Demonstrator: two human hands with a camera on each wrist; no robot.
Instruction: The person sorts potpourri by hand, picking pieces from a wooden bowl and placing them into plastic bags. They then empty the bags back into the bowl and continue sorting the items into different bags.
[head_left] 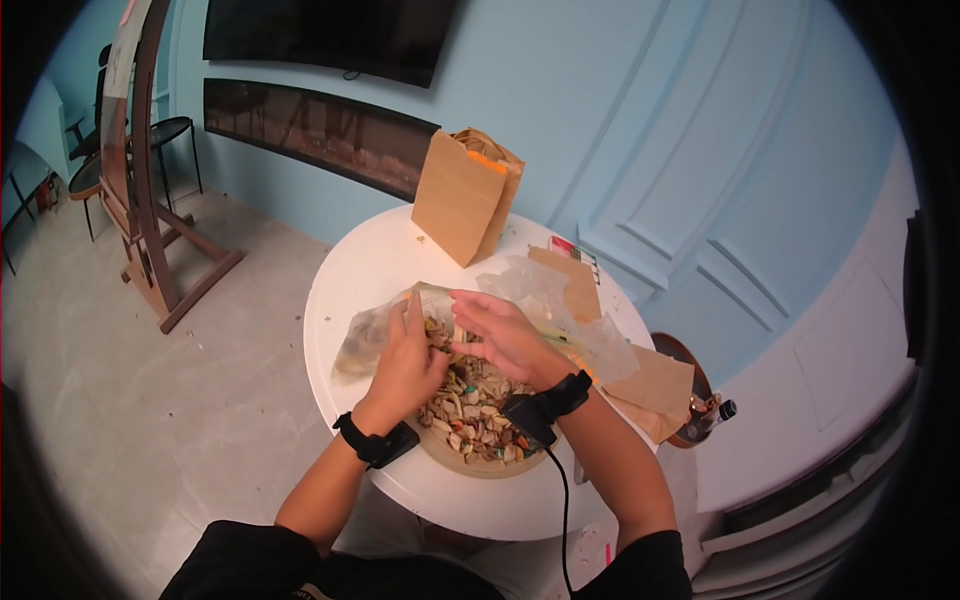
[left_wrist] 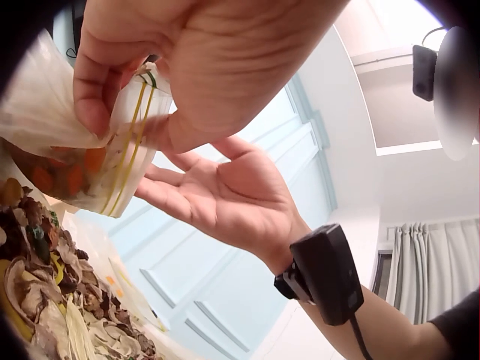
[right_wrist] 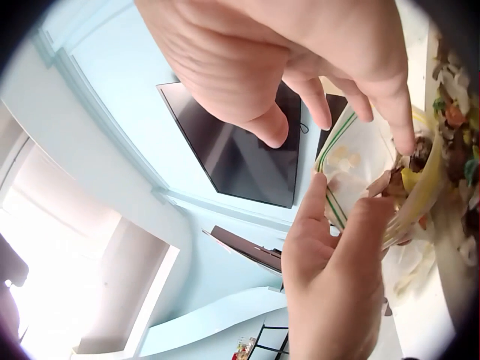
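A clear zip-lock bag (left_wrist: 124,161) with yellow and green seal lines stands with its mouth spread above a round tray (head_left: 445,462) of dried pieces (head_left: 470,405) in brown, cream, orange and green. My left hand (head_left: 405,355) pinches the bag's edge between thumb and fingers. Some orange and brown pieces show inside the bag. On the other side of the mouth is my right hand (head_left: 500,335), palm up and fingers extended. In the right wrist view, one of its fingertips (right_wrist: 405,141) is at the bag's opening, over the pieces there.
On the white round table (head_left: 335,270), a brown paper bag (head_left: 460,195) stands at the back. Crumpled clear plastic (head_left: 525,290) and flat brown paper (head_left: 650,390) lie to the right. A bottle (head_left: 722,412) stands beyond the table's right edge. A wooden easel (head_left: 150,200) is at left.
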